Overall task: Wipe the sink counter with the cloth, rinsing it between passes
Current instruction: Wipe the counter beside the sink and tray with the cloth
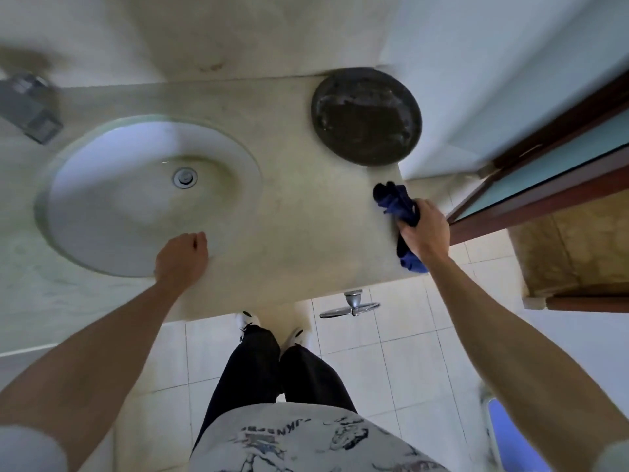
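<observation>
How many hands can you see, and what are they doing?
2. The left hand rests empty at the sink's front rim. The right hand grips the blue cloth at the counter's right edge.

R hand grips blue cloth at counter edge

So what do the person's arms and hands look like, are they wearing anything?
Both forearms are bare. The left hand and right hand have no gloves, rings or watch that I can see. Short, light grey sleeves show at the picture's bottom corners, seemingly part of a printed grey T-shirt.
</observation>
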A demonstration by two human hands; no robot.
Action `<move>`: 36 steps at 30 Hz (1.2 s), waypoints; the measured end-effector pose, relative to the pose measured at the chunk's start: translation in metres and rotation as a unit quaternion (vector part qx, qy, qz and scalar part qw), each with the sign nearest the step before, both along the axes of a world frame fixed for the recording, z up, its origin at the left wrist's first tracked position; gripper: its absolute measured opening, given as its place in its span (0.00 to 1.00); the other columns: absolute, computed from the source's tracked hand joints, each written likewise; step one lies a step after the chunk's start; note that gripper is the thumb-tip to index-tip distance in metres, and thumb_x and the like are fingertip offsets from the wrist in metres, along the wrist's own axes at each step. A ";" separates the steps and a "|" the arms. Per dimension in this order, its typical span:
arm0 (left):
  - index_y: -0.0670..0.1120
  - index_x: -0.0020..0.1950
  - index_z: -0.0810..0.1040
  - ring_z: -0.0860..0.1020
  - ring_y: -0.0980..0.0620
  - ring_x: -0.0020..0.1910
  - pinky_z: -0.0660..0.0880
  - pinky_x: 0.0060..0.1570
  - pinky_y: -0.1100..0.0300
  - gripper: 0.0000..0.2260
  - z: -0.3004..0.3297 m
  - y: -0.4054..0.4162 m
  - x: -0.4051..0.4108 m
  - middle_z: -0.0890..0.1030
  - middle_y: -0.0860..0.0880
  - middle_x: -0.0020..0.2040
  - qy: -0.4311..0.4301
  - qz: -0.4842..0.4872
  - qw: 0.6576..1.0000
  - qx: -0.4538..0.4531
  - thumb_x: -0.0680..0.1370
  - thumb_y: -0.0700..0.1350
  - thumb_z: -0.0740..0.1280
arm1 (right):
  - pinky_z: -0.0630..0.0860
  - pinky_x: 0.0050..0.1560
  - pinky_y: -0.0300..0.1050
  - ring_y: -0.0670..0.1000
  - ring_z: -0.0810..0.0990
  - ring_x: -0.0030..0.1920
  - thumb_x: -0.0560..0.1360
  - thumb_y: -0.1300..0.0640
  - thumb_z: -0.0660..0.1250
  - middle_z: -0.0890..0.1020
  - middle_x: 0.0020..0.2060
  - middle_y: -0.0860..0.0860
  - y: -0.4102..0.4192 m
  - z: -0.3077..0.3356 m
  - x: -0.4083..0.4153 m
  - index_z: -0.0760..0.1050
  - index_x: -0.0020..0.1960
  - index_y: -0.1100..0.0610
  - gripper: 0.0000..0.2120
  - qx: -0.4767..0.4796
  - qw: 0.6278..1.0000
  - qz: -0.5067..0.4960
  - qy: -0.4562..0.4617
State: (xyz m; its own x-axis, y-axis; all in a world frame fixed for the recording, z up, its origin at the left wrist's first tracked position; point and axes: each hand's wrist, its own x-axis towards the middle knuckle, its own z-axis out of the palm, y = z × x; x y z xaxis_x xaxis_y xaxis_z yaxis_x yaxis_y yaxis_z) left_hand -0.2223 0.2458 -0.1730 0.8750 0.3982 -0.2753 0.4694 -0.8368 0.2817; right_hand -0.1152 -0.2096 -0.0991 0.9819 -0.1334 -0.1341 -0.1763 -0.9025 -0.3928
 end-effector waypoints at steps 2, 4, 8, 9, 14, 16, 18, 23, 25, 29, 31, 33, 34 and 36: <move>0.40 0.46 0.82 0.79 0.38 0.44 0.76 0.46 0.49 0.25 -0.001 0.001 0.001 0.82 0.37 0.45 0.000 0.002 1.000 -0.009 0.85 0.53 0.51 | 0.76 0.44 0.51 0.61 0.80 0.47 0.70 0.56 0.72 0.79 0.52 0.52 0.000 -0.014 -0.025 0.73 0.60 0.54 0.20 -0.021 1.000 -0.002 0.003; 0.41 0.45 0.82 0.79 0.39 0.43 0.77 0.46 0.48 0.26 -0.001 0.002 0.001 0.82 0.38 0.44 0.000 0.003 1.000 -0.019 0.84 0.54 0.50 | 0.74 0.43 0.51 0.62 0.80 0.47 0.69 0.56 0.73 0.78 0.53 0.55 0.017 -0.021 -0.045 0.72 0.62 0.56 0.23 -0.041 0.999 -0.012 -0.013; 0.39 0.44 0.81 0.78 0.40 0.42 0.76 0.45 0.50 0.24 0.004 0.000 0.000 0.82 0.38 0.43 -0.011 0.008 0.999 -0.053 0.85 0.52 0.52 | 0.70 0.42 0.50 0.61 0.79 0.49 0.70 0.53 0.71 0.76 0.54 0.55 0.086 -0.022 -0.078 0.70 0.65 0.56 0.25 -0.028 0.997 -0.076 -0.006; 0.38 0.44 0.81 0.78 0.40 0.41 0.75 0.45 0.50 0.24 0.005 0.000 0.000 0.82 0.38 0.43 -0.018 0.014 0.997 -0.070 0.85 0.51 0.53 | 0.70 0.42 0.50 0.60 0.79 0.49 0.70 0.52 0.71 0.76 0.54 0.55 0.109 -0.022 -0.084 0.69 0.66 0.56 0.26 -0.020 0.996 -0.087 -0.001; 0.38 0.43 0.79 0.80 0.39 0.42 0.76 0.45 0.47 0.20 0.014 0.009 0.000 0.82 0.39 0.41 -0.054 0.057 0.984 -0.162 0.84 0.48 0.56 | 0.71 0.42 0.49 0.57 0.78 0.51 0.71 0.52 0.69 0.75 0.57 0.54 0.225 -0.020 -0.093 0.68 0.67 0.56 0.27 0.034 0.992 -0.122 0.016; 0.40 0.45 0.79 0.80 0.40 0.42 0.78 0.46 0.46 0.18 0.016 0.016 -0.002 0.82 0.41 0.43 -0.029 0.071 0.990 -0.122 0.84 0.48 0.55 | 0.72 0.43 0.48 0.57 0.78 0.52 0.72 0.51 0.69 0.75 0.58 0.53 0.268 -0.018 -0.086 0.68 0.67 0.57 0.25 0.066 0.989 -0.128 0.015; 0.42 0.46 0.79 0.79 0.41 0.43 0.77 0.46 0.48 0.17 0.014 0.025 -0.009 0.82 0.43 0.43 -0.023 0.094 0.992 -0.082 0.84 0.48 0.54 | 0.73 0.44 0.48 0.56 0.79 0.51 0.72 0.52 0.70 0.77 0.56 0.53 0.308 -0.018 -0.077 0.71 0.64 0.58 0.23 0.100 0.988 -0.120 -0.003; 0.43 0.41 0.73 0.77 0.43 0.39 0.71 0.40 0.52 0.16 0.005 0.031 -0.014 0.78 0.45 0.39 -0.041 0.113 0.988 -0.093 0.84 0.48 0.54 | 0.74 0.40 0.46 0.53 0.80 0.42 0.75 0.55 0.68 0.81 0.46 0.51 0.378 -0.009 -0.048 0.74 0.53 0.56 0.08 0.279 0.955 -0.098 0.027; 0.43 0.40 0.72 0.77 0.42 0.39 0.71 0.40 0.52 0.16 0.007 0.030 -0.013 0.77 0.44 0.38 -0.043 0.102 0.989 -0.096 0.84 0.47 0.55 | 0.75 0.40 0.46 0.49 0.79 0.39 0.78 0.54 0.67 0.80 0.39 0.49 0.380 0.001 -0.032 0.73 0.46 0.53 0.05 0.378 0.917 -0.120 0.040; 0.43 0.42 0.74 0.76 0.42 0.41 0.72 0.43 0.51 0.15 0.012 0.029 -0.013 0.78 0.45 0.39 -0.033 0.082 0.993 -0.075 0.83 0.48 0.55 | 0.75 0.40 0.39 0.39 0.79 0.38 0.76 0.52 0.72 0.81 0.38 0.44 0.314 0.026 0.001 0.77 0.51 0.51 0.07 0.384 0.916 -0.108 -0.042; 0.44 0.41 0.73 0.74 0.43 0.39 0.69 0.41 0.53 0.15 0.014 0.027 -0.011 0.75 0.46 0.38 -0.028 0.081 0.995 -0.060 0.83 0.48 0.56 | 0.73 0.39 0.32 0.38 0.78 0.37 0.74 0.53 0.73 0.82 0.40 0.43 0.253 0.034 0.016 0.79 0.56 0.53 0.11 0.315 0.943 -0.069 -0.083; 0.44 0.41 0.74 0.72 0.44 0.38 0.68 0.41 0.53 0.15 0.014 0.026 -0.010 0.75 0.46 0.38 -0.019 0.082 0.995 -0.050 0.83 0.49 0.56 | 0.72 0.42 0.34 0.42 0.78 0.42 0.72 0.55 0.73 0.82 0.44 0.46 0.188 0.036 0.028 0.80 0.57 0.56 0.14 0.214 0.968 -0.039 -0.124; 0.43 0.41 0.74 0.72 0.44 0.38 0.69 0.41 0.53 0.15 0.015 0.025 -0.009 0.75 0.45 0.38 -0.017 0.082 0.995 -0.045 0.83 0.49 0.56 | 0.73 0.45 0.38 0.45 0.77 0.45 0.72 0.55 0.72 0.82 0.47 0.48 0.157 0.033 0.033 0.80 0.58 0.56 0.15 0.168 0.977 -0.033 -0.131; 0.43 0.41 0.74 0.73 0.43 0.38 0.69 0.40 0.53 0.16 0.017 0.024 -0.010 0.75 0.46 0.36 -0.018 0.084 0.996 -0.040 0.83 0.49 0.56 | 0.77 0.50 0.47 0.47 0.76 0.46 0.72 0.54 0.71 0.81 0.50 0.49 0.106 0.024 0.035 0.79 0.58 0.55 0.15 0.105 0.988 -0.042 -0.102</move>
State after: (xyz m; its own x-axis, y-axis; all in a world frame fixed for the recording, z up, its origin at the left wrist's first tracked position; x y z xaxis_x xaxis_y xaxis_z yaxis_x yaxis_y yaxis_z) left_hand -0.2323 0.2695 -0.1563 0.8079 0.5175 -0.2821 0.5891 -0.7220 0.3629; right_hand -0.0801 -0.1033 -0.0751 0.9779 -0.2066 0.0318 -0.1455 -0.7823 -0.6057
